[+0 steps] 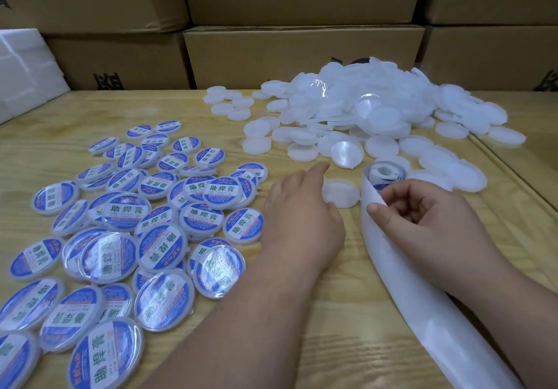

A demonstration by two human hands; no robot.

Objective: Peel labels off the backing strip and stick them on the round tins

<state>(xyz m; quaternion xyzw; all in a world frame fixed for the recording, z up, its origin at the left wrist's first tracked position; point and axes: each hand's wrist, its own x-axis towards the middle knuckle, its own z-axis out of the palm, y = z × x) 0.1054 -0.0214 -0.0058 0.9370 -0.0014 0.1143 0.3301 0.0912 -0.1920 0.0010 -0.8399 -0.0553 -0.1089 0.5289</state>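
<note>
Wooden table [347, 313] carries labelled tins [126, 225], plain tins [362, 107], backing strip [401, 271].

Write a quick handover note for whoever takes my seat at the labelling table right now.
Left hand: open, fingers resting on a blank tin.
Right hand: pinching the backing strip at the label roll, next label not yet off.
Done: labelled tins spread on the left of the table.
Left: large heap of blank tins at the back right; peel, stick on the tin under the left hand, repeat.
</note>
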